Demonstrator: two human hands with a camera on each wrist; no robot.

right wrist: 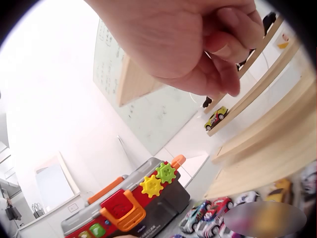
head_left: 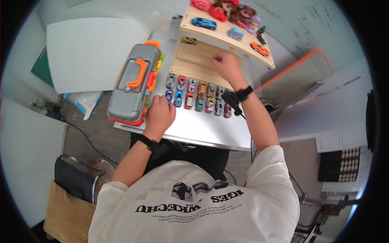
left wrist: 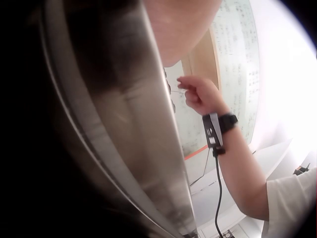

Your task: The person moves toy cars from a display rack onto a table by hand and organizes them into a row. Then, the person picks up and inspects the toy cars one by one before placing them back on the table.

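Observation:
In the head view, my right hand (head_left: 229,69) is raised over the wooden shelf (head_left: 194,56), fingers curled, and no object shows in it. The right wrist view shows those curled fingers (right wrist: 230,44) close up, in front of the shelf boards. My left hand (head_left: 161,115) rests at the near left of the table with loosely bent fingers, beside the grey toy toolbox (head_left: 133,83). Its fingertips lie right at a purple toy car (head_left: 169,96), the left end of the nearer row. Several toy cars stand in two rows, including a red-and-blue one (head_left: 181,83) and a golden one (head_left: 202,87).
On the top board stand a blue car (head_left: 204,23), a light-blue van (head_left: 235,33), an orange car (head_left: 259,49) and several dolls (head_left: 229,10). A yellow car (head_left: 189,40) sits on the lower level. An orange-edged clear panel (head_left: 296,73) leans at the right.

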